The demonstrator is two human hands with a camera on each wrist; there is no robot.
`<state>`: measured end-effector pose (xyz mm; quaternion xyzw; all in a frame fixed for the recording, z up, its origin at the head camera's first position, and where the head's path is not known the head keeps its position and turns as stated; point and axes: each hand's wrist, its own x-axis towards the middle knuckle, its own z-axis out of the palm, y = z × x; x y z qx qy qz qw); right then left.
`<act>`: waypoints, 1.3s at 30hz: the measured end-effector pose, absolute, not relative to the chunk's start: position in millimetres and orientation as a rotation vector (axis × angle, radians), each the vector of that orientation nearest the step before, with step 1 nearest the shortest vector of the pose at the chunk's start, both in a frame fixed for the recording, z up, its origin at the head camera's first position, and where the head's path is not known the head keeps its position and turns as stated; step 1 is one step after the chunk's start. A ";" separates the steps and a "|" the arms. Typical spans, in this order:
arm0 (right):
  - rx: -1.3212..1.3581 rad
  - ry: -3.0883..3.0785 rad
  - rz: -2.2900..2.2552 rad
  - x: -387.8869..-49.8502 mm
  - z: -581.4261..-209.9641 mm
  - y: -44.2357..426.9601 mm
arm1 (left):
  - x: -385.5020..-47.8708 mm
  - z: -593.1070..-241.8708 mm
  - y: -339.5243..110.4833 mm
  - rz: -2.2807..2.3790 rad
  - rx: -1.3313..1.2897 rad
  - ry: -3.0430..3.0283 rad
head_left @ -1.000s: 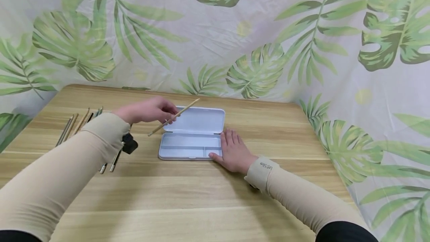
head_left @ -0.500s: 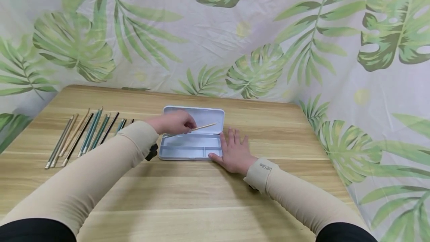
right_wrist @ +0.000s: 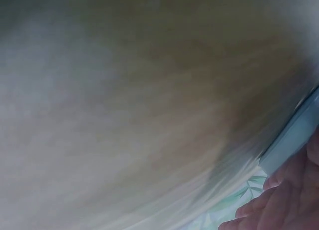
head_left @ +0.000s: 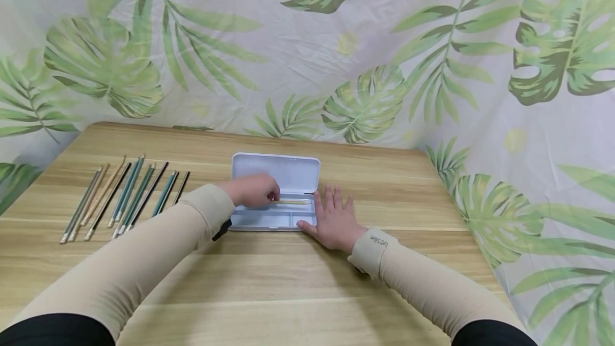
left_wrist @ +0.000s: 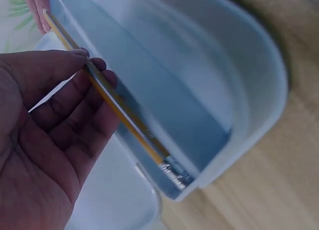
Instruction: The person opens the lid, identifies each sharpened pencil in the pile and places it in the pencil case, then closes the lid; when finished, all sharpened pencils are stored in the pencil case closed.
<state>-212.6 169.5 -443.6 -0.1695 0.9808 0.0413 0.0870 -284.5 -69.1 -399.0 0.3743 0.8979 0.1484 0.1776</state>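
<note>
A yellow pencil [left_wrist: 128, 118] with a metal-banded end is pinched between the thumb and fingertips of my left hand [head_left: 254, 190]. It lies lengthwise along the long rear compartment of a white pencil case [head_left: 259, 220]; whether it touches the bottom I cannot tell. The case's lid [head_left: 293, 167] stands open behind it, partly covered by the left hand. My right hand [head_left: 332, 220] rests with spread fingers at the case's right end, its thumb at the front right corner. Only part of the right hand [right_wrist: 281, 202] appears in the right wrist view.
Several pencils [head_left: 127, 196], grey, tan, teal and black, lie side by side on the table's left, partly behind the left sleeve. A wooden table [head_left: 269, 292] bears everything. Leaf-patterned cloth [head_left: 298, 57] hangs along the back and right edges.
My left hand has carried the pencil rightward and down to the case's rear compartment, turning it from slanted to nearly level. The right hand has stayed at the case's end, its fingers slightly more spread.
</note>
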 end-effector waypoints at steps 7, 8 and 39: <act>-0.506 2.915 0.111 -208.9 -441.4 170.1 | -284.0 -409.2 -80.5 0.563 1.162 2.588; -0.504 2.915 0.108 -208.8 -441.0 170.2 | -284.9 -409.9 -84.2 0.618 1.172 2.607; -0.552 2.856 0.046 -207.2 -452.4 171.7 | -248.1 -430.8 -417.7 1.336 -0.319 2.930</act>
